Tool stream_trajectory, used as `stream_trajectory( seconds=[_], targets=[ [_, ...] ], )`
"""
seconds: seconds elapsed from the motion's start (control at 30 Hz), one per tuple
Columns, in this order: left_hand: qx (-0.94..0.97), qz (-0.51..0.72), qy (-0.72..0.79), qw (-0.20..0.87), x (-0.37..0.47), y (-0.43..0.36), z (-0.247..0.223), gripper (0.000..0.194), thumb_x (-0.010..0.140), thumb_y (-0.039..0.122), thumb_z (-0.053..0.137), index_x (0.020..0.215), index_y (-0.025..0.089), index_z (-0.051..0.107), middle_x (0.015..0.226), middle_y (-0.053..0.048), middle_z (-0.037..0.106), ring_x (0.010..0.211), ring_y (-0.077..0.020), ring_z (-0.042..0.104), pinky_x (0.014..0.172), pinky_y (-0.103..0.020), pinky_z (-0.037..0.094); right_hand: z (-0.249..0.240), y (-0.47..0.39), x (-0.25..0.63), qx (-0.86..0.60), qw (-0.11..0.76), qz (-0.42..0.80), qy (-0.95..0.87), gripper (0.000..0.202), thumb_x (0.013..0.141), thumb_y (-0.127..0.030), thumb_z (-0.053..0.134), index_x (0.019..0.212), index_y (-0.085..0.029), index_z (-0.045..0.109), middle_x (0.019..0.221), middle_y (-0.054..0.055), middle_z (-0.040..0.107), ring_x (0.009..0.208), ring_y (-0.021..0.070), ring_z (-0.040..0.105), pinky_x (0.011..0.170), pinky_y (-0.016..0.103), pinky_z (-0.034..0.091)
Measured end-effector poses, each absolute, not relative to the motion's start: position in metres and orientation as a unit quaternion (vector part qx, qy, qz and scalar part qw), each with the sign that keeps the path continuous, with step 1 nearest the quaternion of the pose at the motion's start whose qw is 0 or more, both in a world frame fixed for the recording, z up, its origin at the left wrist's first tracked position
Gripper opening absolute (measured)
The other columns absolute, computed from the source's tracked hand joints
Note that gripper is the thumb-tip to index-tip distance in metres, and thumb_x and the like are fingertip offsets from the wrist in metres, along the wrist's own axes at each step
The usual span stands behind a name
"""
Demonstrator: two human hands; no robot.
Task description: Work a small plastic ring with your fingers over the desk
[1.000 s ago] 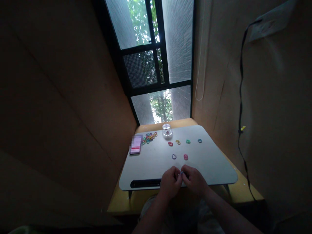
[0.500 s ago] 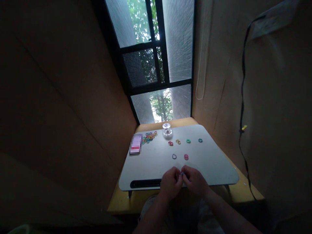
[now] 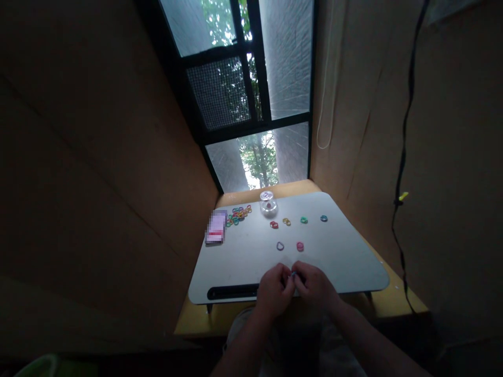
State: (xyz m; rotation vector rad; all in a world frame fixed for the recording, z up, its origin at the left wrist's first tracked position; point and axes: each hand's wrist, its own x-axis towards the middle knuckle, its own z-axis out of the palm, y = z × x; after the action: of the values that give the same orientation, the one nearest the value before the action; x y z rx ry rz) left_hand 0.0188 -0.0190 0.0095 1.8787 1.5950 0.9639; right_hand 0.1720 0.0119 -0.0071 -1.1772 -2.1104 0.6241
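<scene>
My left hand point(image 3: 275, 289) and my right hand point(image 3: 314, 287) meet over the near edge of the white lap table point(image 3: 239, 262). Both are closed, fingertips pinching a tiny bluish hair tie point(image 3: 293, 274) between them; most of it is hidden by the fingers. Just beyond my hands lie a greyish-purple hair tie point(image 3: 280, 246) and pink hair ties point(image 3: 300, 246). Farther back runs a row of small groups: red hair ties point(image 3: 274, 225), yellow hair ties point(image 3: 286, 222), green hair ties point(image 3: 304, 220) and dark teal hair ties point(image 3: 324, 218).
A clear round jar point(image 3: 269, 207) stands at the back of the table. Towards the back left is a pile of mixed hair ties point(image 3: 238, 215), beside a phone point(image 3: 216, 227) with a blurred screen. A black slot point(image 3: 231, 291) lines the near left edge. A black cable point(image 3: 404, 141) hangs at right.
The view has shifted a little, so the table sits slightly higher in it. My hands stay together at the near edge, with the bluish hair tie still pinched between the fingertips.
</scene>
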Motion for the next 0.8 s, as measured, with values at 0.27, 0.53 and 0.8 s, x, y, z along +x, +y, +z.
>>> stream_trajectory(
  seconds=[0.27, 0.53, 0.8],
  targets=[
    [0.686, 0.355, 0.584, 0.249, 0.0195, -0.0174, 0.0074, 0.014, 0.085, 0.027, 0.053, 0.074, 0.019, 0.052, 0.064, 0.003, 0.053, 0.060, -0.0108, 0.046, 0.057, -0.023, 0.030, -0.0071, 0.0131, 0.1726, -0.442, 0.316, 0.238, -0.805, 0.009, 0.082, -0.019, 0.045, 0.076, -0.021, 0.051, 0.069, -0.001, 0.055, 0.064, 0.0147, 0.051, 0.062, 0.026, 0.033],
    [0.689, 0.353, 0.586, 0.239, 0.0195, -0.0187, 0.0056, 0.015, 0.086, 0.029, 0.052, 0.075, 0.019, 0.052, 0.063, 0.004, 0.052, 0.059, -0.0111, 0.045, 0.057, -0.024, 0.029, -0.0059, 0.0107, 0.1723, -0.447, 0.328, 0.231, -0.800, 0.008, 0.082, -0.018, 0.046, 0.077, -0.020, 0.053, 0.071, 0.000, 0.057, 0.066, 0.0150, 0.052, 0.063, 0.026, 0.033],
    [0.691, 0.356, 0.582, 0.240, 0.0188, -0.0219, 0.0084, 0.014, 0.085, 0.028, 0.054, 0.074, 0.019, 0.052, 0.063, 0.004, 0.051, 0.059, -0.0110, 0.045, 0.057, -0.024, 0.029, 0.0005, 0.0062, 0.1712, -0.444, 0.345, 0.234, -0.793, 0.009, 0.082, -0.017, 0.046, 0.075, -0.020, 0.052, 0.069, -0.001, 0.057, 0.065, 0.0143, 0.051, 0.061, 0.025, 0.032]
  ],
)
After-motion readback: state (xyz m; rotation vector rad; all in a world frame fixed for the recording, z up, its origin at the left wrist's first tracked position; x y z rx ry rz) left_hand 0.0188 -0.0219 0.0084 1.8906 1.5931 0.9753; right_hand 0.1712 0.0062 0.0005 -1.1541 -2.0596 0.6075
